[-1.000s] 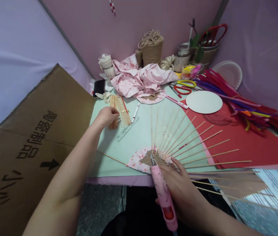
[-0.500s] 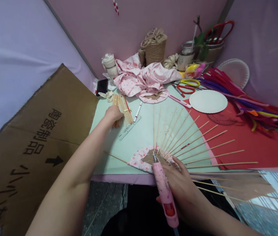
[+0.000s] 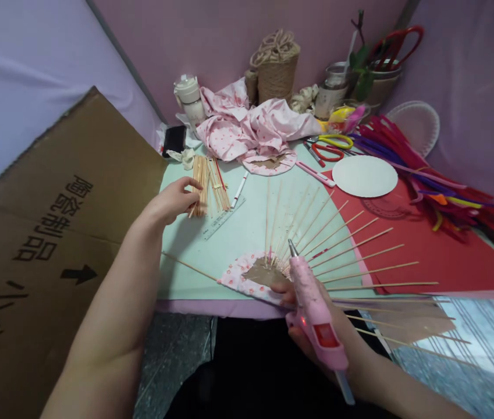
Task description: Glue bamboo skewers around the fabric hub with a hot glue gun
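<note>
My left hand (image 3: 176, 199) is at the left edge of a pile of thin wooden sticks (image 3: 202, 185), fingers apart and the tips touching or just above them. In my right hand (image 3: 326, 326) is a pink hot glue gun (image 3: 314, 308), its metal nozzle pointing up and away from me. Below the nozzle lies a half-round cardboard base (image 3: 266, 272) edged with pink floral fabric (image 3: 233, 273). Several wooden sticks (image 3: 355, 241) spread out from it like a fan, some past the table's front edge. One lone stick (image 3: 189, 266) points left.
A ruler (image 3: 224, 219) and a marker (image 3: 240, 190) lie beside the pile. Behind are crumpled pink fabric (image 3: 264, 131), a bottle (image 3: 189, 99), a phone (image 3: 174, 141), twine (image 3: 278, 73) and scissors (image 3: 329, 152). Cardboard (image 3: 76, 221) stands left; a white disc (image 3: 364, 176) rests on red paper (image 3: 443, 244).
The glue gun has moved right and its nozzle has lifted away from the base. My left hand has drawn back slightly left, its fingers spreading. The view has shifted a little.
</note>
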{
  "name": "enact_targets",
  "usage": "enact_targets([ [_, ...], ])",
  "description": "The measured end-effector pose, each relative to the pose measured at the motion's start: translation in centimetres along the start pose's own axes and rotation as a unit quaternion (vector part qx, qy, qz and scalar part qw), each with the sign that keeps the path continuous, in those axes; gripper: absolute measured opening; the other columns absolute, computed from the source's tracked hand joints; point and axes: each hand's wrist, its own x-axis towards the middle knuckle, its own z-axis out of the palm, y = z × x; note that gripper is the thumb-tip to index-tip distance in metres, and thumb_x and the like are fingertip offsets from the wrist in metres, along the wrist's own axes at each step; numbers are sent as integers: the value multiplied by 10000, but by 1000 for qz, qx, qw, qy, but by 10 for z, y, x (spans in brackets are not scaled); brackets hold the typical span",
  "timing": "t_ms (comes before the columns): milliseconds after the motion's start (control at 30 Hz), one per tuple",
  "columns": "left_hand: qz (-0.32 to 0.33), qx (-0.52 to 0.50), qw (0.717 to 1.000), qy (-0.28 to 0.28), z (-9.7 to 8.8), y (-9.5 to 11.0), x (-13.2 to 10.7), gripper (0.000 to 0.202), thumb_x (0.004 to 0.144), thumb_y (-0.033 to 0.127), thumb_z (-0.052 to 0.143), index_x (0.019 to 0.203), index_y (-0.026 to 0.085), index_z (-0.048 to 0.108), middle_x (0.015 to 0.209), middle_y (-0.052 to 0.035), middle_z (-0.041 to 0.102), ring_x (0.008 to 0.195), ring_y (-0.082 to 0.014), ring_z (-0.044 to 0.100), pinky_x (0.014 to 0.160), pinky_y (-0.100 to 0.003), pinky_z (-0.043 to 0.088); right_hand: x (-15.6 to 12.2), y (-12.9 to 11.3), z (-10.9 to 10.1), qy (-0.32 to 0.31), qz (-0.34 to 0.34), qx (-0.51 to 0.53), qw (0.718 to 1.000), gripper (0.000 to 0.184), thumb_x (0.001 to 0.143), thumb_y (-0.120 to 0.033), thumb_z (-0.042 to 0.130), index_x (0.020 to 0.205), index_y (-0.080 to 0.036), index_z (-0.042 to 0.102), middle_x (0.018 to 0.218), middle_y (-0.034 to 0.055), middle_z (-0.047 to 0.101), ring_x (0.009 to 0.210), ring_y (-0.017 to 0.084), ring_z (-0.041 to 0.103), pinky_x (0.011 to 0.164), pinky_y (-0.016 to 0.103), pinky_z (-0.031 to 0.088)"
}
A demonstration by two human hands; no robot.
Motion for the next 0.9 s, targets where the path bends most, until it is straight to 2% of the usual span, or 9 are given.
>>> enact_targets([
  [100,48,-187,981,0,2,-11,-27,109,713,154,613,784,182,691,565,12,552,435,-72,413,415,-199,266,-2,1,-1,25,63,92,993,425,884,-282,566,1299,-318,484,1308,92,614,1198,285,602,1013,515,492],
  [200,93,-347,933,-3,7,-19,-53,104,702,178,666,775,152,736,660,-39,635,513,-79,510,455,-189,376,-1,-1,-8,33,65,120,990,418,912,-347,552,1319,-315,460,1292,96,614,1210,289,589,1028,506,483],
  [300,144,-429,892,17,10,-23,-74,179,641,166,767,820,166,758,694,-39,680,583,-90,588,521,-185,467,4,-7,-22,-5,70,100,993,358,949,-338,522,1303,-328,470,1291,75,625,1209,265,594,1038,471,487],
  [367,186,-456,868,69,10,-23,-82,196,619,172,808,809,190,760,679,-23,690,582,-89,603,524,-180,479,8,-13,-33,-33,95,76,992,329,967,-335,498,1296,-323,492,1290,65,637,1191,247,610,1024,431,509],
  [433,242,-469,836,151,9,-20,-85,121,658,206,809,766,204,755,611,2,662,510,-71,561,458,-173,432,12,-19,-42,-46,106,58,992,334,973,-351,481,1305,-315,498,1280,60,647,1177,244,623,1005,409,529],
  [533,337,-463,772,276,4,-12,-86,61,733,231,789,721,187,748,530,29,588,431,-55,464,395,-195,341,18,-25,-50,-45,106,50,992,342,965,-370,496,1303,-316,505,1265,59,650,1173,253,624,1006,417,527],
  [633,395,-464,726,317,-2,-1,-85,150,725,290,825,685,185,726,604,32,593,494,-62,484,450,-215,397,22,-28,-50,-12,118,73,990,309,960,-380,507,1255,-297,548,1226,81,656,1129,271,640,974,451,535],
  [733,396,-468,740,276,0,7,-82,149,764,305,802,705,207,705,732,27,634,605,-86,558,538,-234,486,23,-29,-46,10,128,101,987,290,959,-395,507,1224,-296,573,1197,86,660,1111,276,639,947,473,538],
  [900,339,-382,832,218,32,4,-69,58,832,217,692,774,211,686,756,23,663,646,-96,588,629,-232,531,24,-27,-46,-10,144,103,984,312,953,-403,527,1253,-320,546,1223,67,644,1147,250,619,946,432,542],
])
